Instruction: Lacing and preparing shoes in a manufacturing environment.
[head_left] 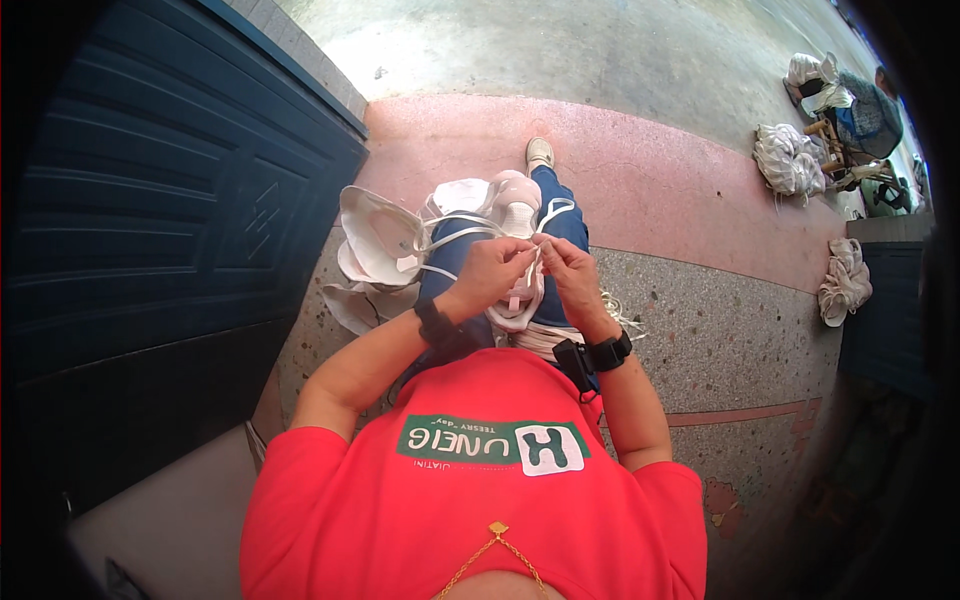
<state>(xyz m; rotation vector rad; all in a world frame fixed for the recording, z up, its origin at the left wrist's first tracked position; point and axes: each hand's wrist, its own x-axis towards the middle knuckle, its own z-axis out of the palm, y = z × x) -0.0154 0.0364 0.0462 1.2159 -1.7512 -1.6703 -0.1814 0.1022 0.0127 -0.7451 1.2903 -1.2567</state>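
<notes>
A pale pink-and-white sneaker upper (517, 214) is lying on the lap (452, 260); its flat white lace (462, 234) is looping out on both sides.

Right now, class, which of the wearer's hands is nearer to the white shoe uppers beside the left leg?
Left. The left hand is to the right of the white shoe uppers; the right hand is farther right, beyond the left.
</notes>
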